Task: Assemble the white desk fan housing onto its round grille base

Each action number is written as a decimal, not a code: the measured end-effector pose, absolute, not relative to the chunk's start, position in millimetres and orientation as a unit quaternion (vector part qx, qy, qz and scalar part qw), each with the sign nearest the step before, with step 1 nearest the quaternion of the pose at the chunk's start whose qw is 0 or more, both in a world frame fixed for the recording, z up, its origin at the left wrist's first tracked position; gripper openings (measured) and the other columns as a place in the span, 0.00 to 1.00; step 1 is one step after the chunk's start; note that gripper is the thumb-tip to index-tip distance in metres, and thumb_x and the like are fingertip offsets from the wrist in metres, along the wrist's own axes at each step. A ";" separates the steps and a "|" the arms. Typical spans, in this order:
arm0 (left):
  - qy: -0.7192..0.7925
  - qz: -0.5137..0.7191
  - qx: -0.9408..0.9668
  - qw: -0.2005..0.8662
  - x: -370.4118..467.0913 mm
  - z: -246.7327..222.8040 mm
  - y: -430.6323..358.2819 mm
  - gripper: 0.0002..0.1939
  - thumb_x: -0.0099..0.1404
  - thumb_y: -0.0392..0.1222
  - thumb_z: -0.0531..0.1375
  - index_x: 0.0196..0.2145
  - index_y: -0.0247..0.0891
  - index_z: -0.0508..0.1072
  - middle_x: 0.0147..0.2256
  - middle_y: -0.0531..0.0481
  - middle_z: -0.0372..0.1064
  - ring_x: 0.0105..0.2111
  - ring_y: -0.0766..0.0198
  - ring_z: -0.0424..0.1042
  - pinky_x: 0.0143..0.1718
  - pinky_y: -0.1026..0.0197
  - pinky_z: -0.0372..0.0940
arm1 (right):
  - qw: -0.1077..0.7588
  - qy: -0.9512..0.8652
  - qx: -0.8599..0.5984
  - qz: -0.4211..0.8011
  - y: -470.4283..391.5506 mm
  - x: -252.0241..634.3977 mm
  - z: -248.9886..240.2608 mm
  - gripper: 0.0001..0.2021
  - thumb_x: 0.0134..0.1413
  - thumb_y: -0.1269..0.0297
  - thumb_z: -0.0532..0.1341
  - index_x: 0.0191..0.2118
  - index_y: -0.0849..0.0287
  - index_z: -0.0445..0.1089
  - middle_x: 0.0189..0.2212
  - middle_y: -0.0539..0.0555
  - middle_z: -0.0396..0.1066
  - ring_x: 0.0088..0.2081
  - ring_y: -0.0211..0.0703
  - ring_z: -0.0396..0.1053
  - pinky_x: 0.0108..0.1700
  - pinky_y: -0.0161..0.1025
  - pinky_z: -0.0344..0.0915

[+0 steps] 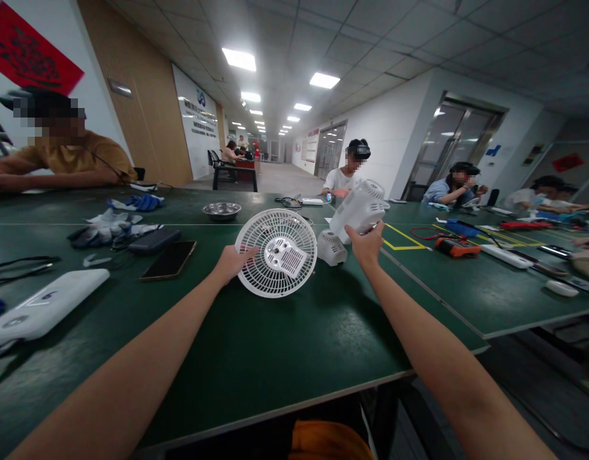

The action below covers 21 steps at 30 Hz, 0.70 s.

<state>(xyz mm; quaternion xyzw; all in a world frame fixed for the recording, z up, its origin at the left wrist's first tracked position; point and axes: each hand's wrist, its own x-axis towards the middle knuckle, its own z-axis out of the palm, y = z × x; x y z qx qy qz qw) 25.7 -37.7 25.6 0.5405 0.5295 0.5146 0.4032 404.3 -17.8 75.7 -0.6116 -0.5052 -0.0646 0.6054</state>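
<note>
My left hand (232, 263) grips the left rim of a round white fan grille (277, 281), its thumb lying over the slats. A vented white plate sits at the middle of the grille, which is tilted to face me. On the right, my right hand (367, 246) is closed around a white plastic fan base (354, 211) and holds it raised and slanted above the table. Just below it, right of the grille, a small white vented motor cover (331, 248) rests on the tabletop.
Left of the grille lie a black phone (168, 260), a dark case (154, 240) and a white power bank (48, 305). Behind it stands a metal bowl (221, 211). An orange multimeter (457, 246) lies to the right. Several people sit around the green table (256, 358).
</note>
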 end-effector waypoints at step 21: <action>0.527 0.519 0.537 0.406 26.8 25.8 -36.9 0.14 0.57 0.45 0.69 0.37 0.32 0.78 0.32 0.43 0.79 0.29 0.56 0.79 0.33 0.56 0.75 | 0.516 -0.523 -0.675 -0.061 -8.0 446.8 71.7 0.44 0.38 0.43 0.68 0.59 0.59 0.56 0.45 0.63 0.75 0.45 0.61 0.73 0.48 0.53 0.66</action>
